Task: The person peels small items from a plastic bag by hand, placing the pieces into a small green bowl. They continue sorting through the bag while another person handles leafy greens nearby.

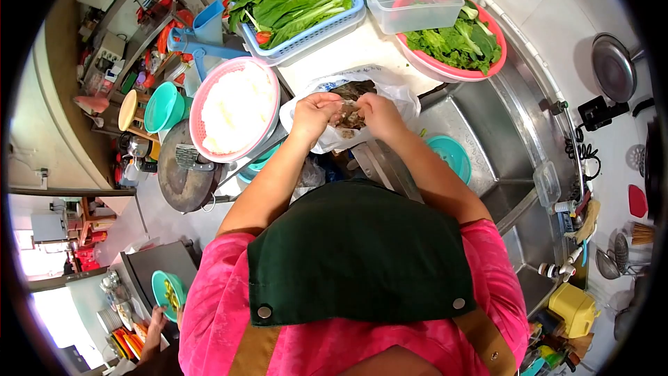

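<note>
A white plastic bag (pixel 401 102) stands with its mouth spread at the counter's edge by the sink. Inside are dark, grey-brown, wet-looking pieces that look like shrimp (pixel 358 90). My left hand (pixel 315 115) is over the left side of the bag's mouth, its thumb and fingers pinched on a small shrimp-like piece. Close by on the right, my right hand (pixel 380 115) pinches the same piece or one beside it; the fingers partly hide which.
Left stands a pink basket (pixel 197 115) of white food, beside a round chopping board (pixel 174 179) with a cleaver (pixel 189 158). Leafy greens fill a blue basket (pixel 358 5) and a red basin (pixel 502 56). A steel sink (pixel 480 118) lies right. Another person's hand (pixel 154 327) holds a green bowl (pixel 157 285).
</note>
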`<state>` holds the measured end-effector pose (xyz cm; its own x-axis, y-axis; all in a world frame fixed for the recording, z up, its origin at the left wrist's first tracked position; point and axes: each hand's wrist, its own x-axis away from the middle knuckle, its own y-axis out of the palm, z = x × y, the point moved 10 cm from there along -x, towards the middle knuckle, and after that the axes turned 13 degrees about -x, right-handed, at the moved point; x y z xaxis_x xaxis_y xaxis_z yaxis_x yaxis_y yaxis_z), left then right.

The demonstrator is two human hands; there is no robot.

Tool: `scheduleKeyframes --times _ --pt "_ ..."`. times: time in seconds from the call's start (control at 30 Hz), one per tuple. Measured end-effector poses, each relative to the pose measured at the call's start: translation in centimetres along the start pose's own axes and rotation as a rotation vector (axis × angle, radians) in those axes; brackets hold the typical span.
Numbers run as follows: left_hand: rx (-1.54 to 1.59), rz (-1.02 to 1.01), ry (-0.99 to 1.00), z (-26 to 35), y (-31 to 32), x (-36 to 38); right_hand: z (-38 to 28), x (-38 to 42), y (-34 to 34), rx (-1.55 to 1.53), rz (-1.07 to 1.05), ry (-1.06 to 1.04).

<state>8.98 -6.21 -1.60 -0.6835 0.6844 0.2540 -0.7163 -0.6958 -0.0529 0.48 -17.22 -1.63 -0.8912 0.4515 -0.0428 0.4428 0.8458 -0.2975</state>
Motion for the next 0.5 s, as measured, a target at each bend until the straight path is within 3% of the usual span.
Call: scheduleKeyframes --times 0.03,0.1,0.17,0.23,0.3,0.5 --pt "0.001 -0.001 0.002 -0.2 -0.1 -0.2 0.0 0.1 0.2 0.001 0.001 -0.002" --pt "0.002 0.017 -0.04 -0.9 -0.6 -0.4 -4.4 1.3 -0.7 -0.069 0.152 -0.403" --pt "0.032 0.012 -0.059 -1.1 -0.4 -0.2 -4.6 1.2 -0.4 -0.127 0.064 -0.294" --pt "0.061 -0.001 -0.078 -1.3 -0.1 -0.1 -6.7 2.1 -0.2 0.196 0.087 -0.499" --pt "-0.099 -0.05 -0.028 -0.9 0.3 -0.2 -6.5 1.9 -0.1 0.208 0.052 -0.502" --pt "-0.041 -0.122 -0.031 0.4 1.0 0.0 -6.3 1.8 0.3 0.223 0.027 -0.514"
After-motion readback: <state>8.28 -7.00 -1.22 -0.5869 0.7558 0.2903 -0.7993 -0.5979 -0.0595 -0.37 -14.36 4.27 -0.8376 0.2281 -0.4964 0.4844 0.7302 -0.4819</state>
